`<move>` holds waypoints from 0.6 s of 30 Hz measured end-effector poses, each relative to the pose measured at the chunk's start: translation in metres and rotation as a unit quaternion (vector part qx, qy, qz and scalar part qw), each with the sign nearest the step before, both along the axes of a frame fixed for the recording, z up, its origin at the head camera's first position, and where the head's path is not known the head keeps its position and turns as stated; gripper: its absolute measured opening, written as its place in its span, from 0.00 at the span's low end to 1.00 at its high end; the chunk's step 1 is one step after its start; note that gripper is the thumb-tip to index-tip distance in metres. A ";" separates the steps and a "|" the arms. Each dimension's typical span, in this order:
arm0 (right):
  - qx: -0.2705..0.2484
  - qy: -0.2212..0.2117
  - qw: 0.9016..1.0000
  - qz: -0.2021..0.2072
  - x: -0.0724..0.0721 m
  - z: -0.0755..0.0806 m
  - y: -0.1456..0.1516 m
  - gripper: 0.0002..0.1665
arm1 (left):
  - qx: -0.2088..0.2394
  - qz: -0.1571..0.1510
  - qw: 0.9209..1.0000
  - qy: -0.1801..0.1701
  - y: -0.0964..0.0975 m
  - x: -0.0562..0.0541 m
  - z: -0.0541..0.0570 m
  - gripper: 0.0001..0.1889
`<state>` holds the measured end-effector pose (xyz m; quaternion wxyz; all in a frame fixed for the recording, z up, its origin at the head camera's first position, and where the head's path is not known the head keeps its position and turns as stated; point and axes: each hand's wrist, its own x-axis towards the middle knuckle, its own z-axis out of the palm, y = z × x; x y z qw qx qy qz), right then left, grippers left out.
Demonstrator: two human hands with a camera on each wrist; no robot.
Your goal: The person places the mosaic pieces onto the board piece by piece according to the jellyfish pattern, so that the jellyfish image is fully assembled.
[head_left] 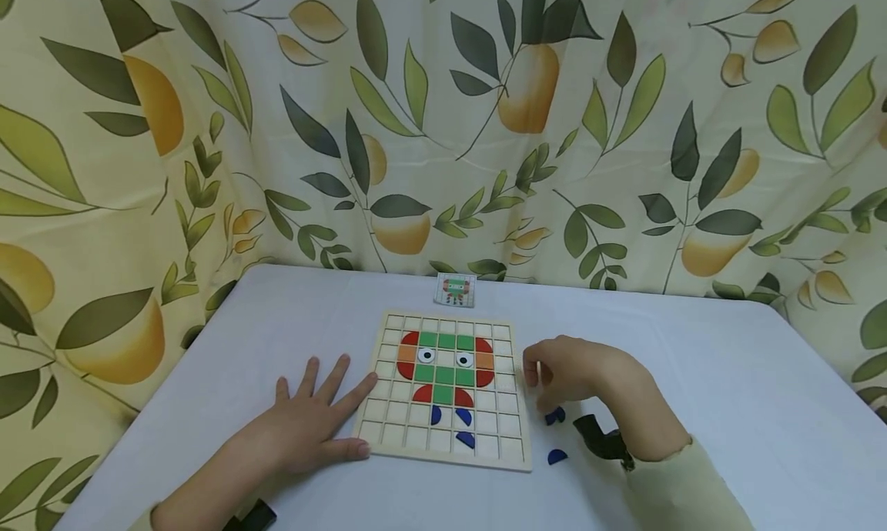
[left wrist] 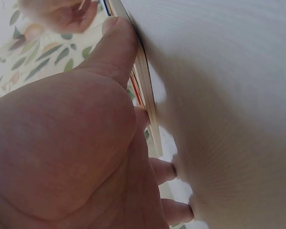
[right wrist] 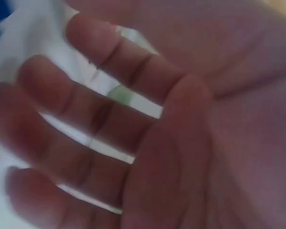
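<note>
A wooden grid board [head_left: 509, 423] lies on the table, bearing green squares [head_left: 442, 375], red rounded pieces [head_left: 405, 370], orange pieces, two eye pieces [head_left: 464, 359] and a few blue pieces [head_left: 464, 416]. My left hand [head_left: 308, 427] lies spread at its left side; in the left wrist view the thumb [left wrist: 119, 45] touches the board's edge and other fingertips rest on the cloth. Right of the board, my right hand [head_left: 582, 369] hovers with loosely bent fingers, near a small cluster of blue pieces [head_left: 557, 415]. The right wrist view shows nothing held between its fingers [right wrist: 47, 86].
A small picture card [head_left: 454, 290] with a similar coloured figure stands behind the board. Another blue half-round piece [head_left: 557, 456] lies on the white tablecloth [head_left: 714, 377] near the board's lower right corner. A leaf-and-fruit patterned curtain [head_left: 443, 146] hangs behind the table.
</note>
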<state>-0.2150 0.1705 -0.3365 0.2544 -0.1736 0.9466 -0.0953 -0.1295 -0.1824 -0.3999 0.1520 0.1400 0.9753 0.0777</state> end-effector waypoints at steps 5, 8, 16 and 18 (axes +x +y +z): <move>0.022 -0.033 0.999 -0.037 -0.003 -0.010 0.008 0.22 | -0.002 0.004 1.000 -0.003 0.001 0.001 0.001 0.49; 0.008 -0.034 0.999 -0.039 -0.006 -0.015 0.008 0.20 | 0.000 0.004 1.000 -0.003 0.001 0.001 0.002 0.49; -0.020 -0.029 0.999 -0.019 -0.014 -0.022 0.005 0.14 | -0.002 0.004 1.000 -0.004 0.001 0.002 0.003 0.49; -0.025 -0.028 0.999 -0.016 -0.015 -0.024 0.004 0.14 | -0.001 0.003 1.000 -0.003 0.002 0.002 0.003 0.49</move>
